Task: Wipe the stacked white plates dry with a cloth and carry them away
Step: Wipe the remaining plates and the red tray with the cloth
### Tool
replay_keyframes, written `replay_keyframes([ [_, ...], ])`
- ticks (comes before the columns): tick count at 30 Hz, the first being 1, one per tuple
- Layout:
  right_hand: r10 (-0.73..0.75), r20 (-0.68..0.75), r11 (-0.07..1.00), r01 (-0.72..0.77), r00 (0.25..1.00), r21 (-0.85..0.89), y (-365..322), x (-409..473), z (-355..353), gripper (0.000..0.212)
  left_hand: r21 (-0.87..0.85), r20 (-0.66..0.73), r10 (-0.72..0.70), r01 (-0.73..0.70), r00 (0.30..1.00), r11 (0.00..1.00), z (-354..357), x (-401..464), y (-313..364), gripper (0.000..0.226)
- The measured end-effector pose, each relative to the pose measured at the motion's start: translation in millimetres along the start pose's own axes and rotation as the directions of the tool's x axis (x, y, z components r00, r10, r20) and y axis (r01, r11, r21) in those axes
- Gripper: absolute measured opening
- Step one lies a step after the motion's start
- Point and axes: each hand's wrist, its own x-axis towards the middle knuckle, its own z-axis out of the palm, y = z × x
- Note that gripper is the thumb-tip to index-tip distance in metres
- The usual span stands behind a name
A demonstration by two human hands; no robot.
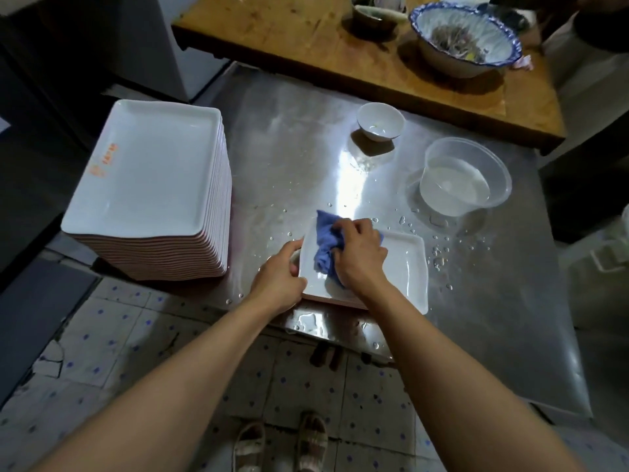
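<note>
A white rectangular plate [405, 267] lies on top of a low pile at the near edge of the steel table [289, 158]. My right hand [360, 255] grips a crumpled blue cloth [325, 243] and presses it onto the plate's left half. My left hand [280, 275] grips the plate's left rim, thumb on top. A tall stack of white rectangular plates [149, 172] stands at the table's left edge; its top plate bears orange lettering.
A small white bowl [380, 120] and a clear plastic tub of water [459, 178] stand on the wet table behind the plate. Beyond them, a wooden table [306, 35] carries a blue-rimmed bowl [464, 39]. Water drops dot the steel. Tiled floor and my sandalled feet lie below.
</note>
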Motion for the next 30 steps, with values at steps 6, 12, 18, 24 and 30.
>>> replay_keyframes([
  [6,-0.133,0.142,0.991,0.133,0.981,0.014,-7.1,-12.6,2.6,0.039,-0.120,0.028,-0.018,0.022,0.999,0.993,1.1,1.1,-4.0,0.067],
  [12,-0.212,0.338,0.976,0.186,0.917,0.110,3.1,-44.4,-8.5,0.030,-0.211,0.059,-0.067,0.078,0.996,0.974,-1.4,0.4,-1.9,0.067],
  [18,-0.258,0.314,0.964,0.267,0.914,0.013,4.4,-60.8,-7.7,0.038,-0.186,0.040,-0.084,0.090,0.996,0.978,-3.2,-1.3,6.3,0.072],
  [24,-0.184,0.225,0.966,0.218,0.957,-0.137,51.4,-73.5,-32.8,0.030,0.125,-0.042,0.053,-0.048,0.998,0.991,-2.9,-8.9,12.4,0.068],
  [30,-0.084,0.096,0.917,0.115,0.992,-0.381,88.1,-59.1,-50.0,0.022,0.141,-0.047,0.062,-0.054,0.997,0.989,-3.0,-9.5,16.3,0.066],
])
